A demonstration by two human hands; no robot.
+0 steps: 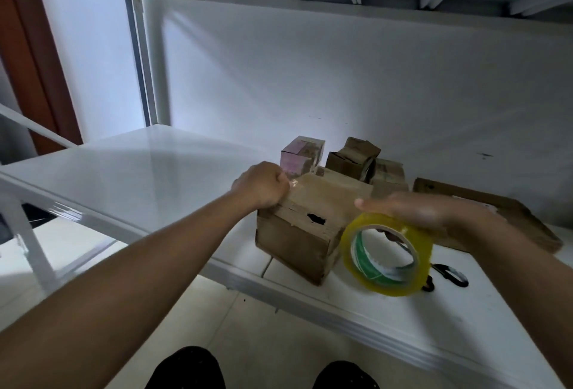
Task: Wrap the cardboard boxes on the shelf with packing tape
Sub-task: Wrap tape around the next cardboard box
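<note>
From the head camera we look down on a white metal shelf (130,177) with both bare arms reaching in over its front edge. Our left hand (262,185) is curled into a fist at the upper left corner of the nearest cardboard box (297,233), its knuckles against the box top where a shiny bit of clear tape shows; we cannot tell whether the fingers pinch that tape end or simply press on it. The box stands near the front edge of the shelf, turned so one corner points toward us, with a dark torn hole in its near face. Our right hand (415,211) is blurred, its fingers stretched out flat over the top of a yellowish roll of packing tape (387,255), which it holds up on edge just to the right of the box, the thumb hidden from us. The roll's core shows a green and white print inside. Behind the box, toward the wall, a pinkish taped box (302,154) stands beside a cluster of small brown boxes (364,160). A flat piece of cardboard (496,211) lies to the right, partly under our right wrist. Black-handled scissors (451,274) rest on the shelf just beside the roll. Below the shelf we see pale floor tiles and the dark toes of two shoes (186,367).
</note>
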